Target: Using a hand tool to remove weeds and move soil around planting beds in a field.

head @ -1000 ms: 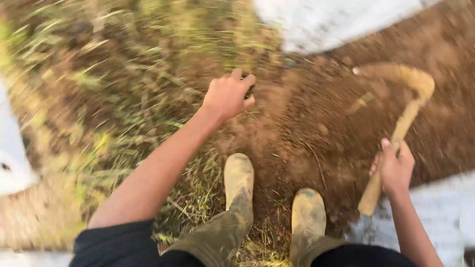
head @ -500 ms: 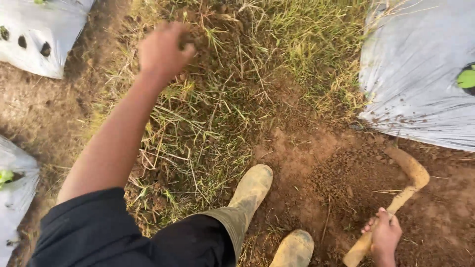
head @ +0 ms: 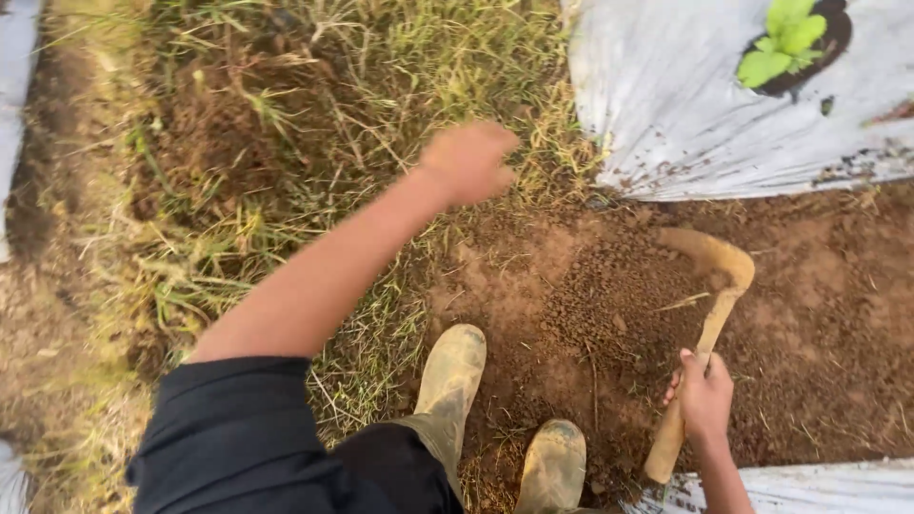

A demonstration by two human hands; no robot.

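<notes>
My right hand (head: 705,392) grips the wooden handle of a hoe (head: 703,333) at the lower right. Its soil-caked blade rests on loose brown earth (head: 590,295). My left hand (head: 468,162) is stretched out over the edge of the grass (head: 314,124), blurred, fingers curled, and I cannot make out anything in it. My two muddy boots (head: 455,373) stand at the border of grass and bare soil.
A silver plastic mulch sheet (head: 685,105) covers the bed at the upper right, with a green seedling (head: 785,38) in a hole. More sheeting (head: 809,485) lies at the lower right edge and a strip at the far left.
My left arm has swung from the left over the grass toward the middle. The view has shifted, and the hoe in my right hand stays on the soil.
</notes>
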